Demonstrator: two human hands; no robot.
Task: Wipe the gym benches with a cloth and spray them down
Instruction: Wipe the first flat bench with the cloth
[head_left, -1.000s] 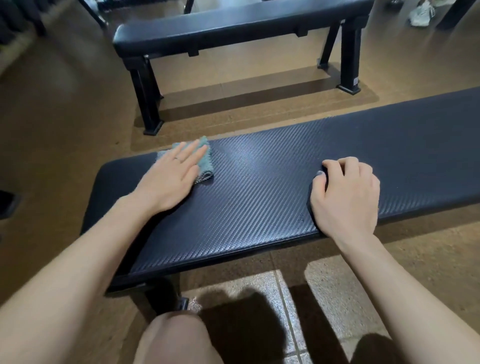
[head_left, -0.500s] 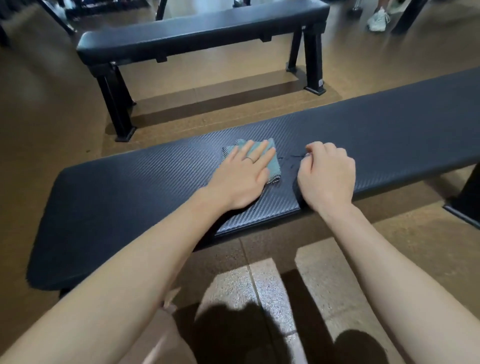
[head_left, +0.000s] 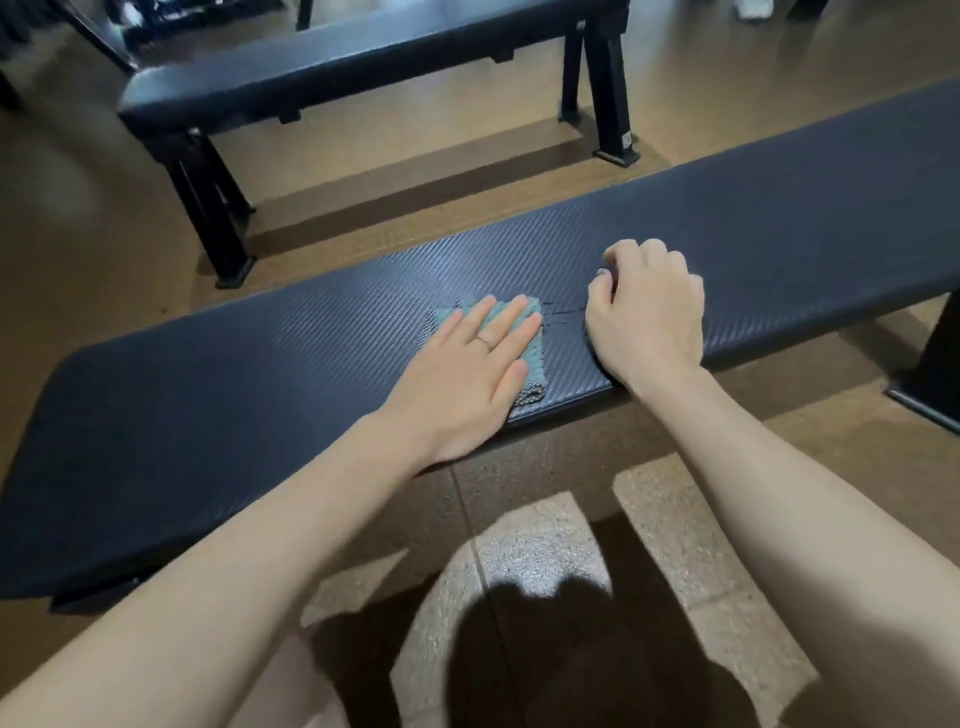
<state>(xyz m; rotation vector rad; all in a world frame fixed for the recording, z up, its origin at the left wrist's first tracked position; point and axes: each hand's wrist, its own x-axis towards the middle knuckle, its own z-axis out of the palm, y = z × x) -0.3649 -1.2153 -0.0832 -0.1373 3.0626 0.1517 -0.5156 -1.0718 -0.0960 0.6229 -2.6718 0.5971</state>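
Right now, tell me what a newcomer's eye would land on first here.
First, the left hand pressed flat on a folded teal textured cloth at the near edge of the long black padded bench with a woven-pattern top. Just right of it, the right hand rests on the same bench with its fingers curled, and a small dark crack marks the pad between them. A second black bench stands behind on the brown floor.
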